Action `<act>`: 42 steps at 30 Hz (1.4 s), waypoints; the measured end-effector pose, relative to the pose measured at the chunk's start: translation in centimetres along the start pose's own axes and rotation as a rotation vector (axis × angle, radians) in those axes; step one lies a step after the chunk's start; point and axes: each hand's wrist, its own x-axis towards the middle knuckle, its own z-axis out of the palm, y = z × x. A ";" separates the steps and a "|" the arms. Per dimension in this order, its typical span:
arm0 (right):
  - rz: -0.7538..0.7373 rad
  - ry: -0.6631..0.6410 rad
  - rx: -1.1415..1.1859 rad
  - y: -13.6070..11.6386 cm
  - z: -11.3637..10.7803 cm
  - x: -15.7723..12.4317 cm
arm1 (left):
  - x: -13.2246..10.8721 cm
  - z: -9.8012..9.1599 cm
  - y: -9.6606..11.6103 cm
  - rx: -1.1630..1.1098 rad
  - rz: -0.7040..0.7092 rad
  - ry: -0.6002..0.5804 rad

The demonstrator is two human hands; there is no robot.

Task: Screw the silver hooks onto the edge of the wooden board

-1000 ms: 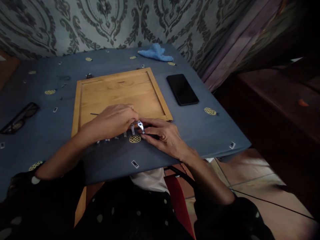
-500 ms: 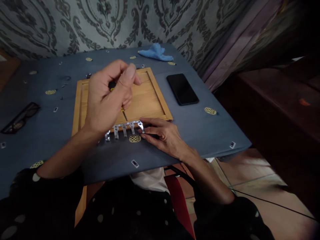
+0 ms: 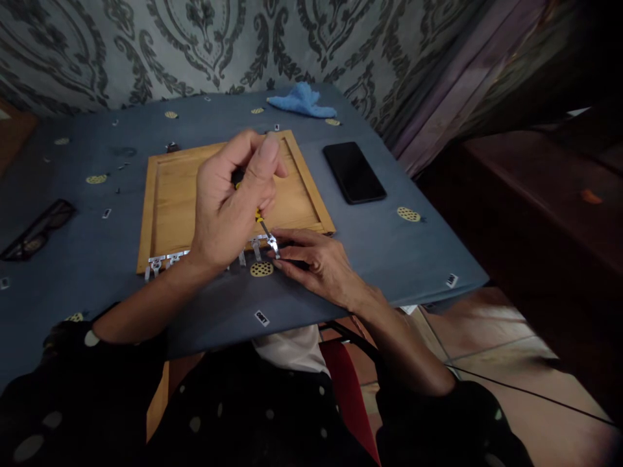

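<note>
My left hand (image 3: 228,201) is closed around a black-and-yellow screwdriver (image 3: 259,217), most of whose handle the fingers hide. The shaft slants down to the right, and its tip is at the right end of a shiny metal hook rail (image 3: 256,245). Several hooks of this rail hang along the near edge of a framed wooden board (image 3: 180,201); my left wrist covers part of the row. My right hand (image 3: 321,263) pinches the rail's end hook between thumb and fingers, at the board's near right corner.
A black phone (image 3: 354,172) lies right of the board. A blue cloth (image 3: 304,102) is at the back of the table (image 3: 418,259), against the patterned wall covering. Dark-framed glasses (image 3: 41,227) and small loose pieces (image 3: 124,166) lie on the left.
My left hand has moved right with the screwdriver, whose tip has gone from the rail's middle to its right end. My right hand has stayed in place.
</note>
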 end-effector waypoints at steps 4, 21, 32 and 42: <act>0.007 -0.006 -0.011 0.0 0.0 0.0 | -0.2 0.0 -0.3 0.024 -0.006 -0.018; 0.003 -0.010 -0.007 0.1 0.1 0.0 | -0.4 1.0 0.3 0.031 -0.082 -0.075; -0.008 -0.012 -0.010 0.2 0.2 0.0 | 1.3 1.1 0.6 -0.127 -0.229 -0.168; 0.005 -0.020 -0.002 0.1 0.2 0.1 | 2.1 1.1 0.2 -0.207 -0.291 -0.369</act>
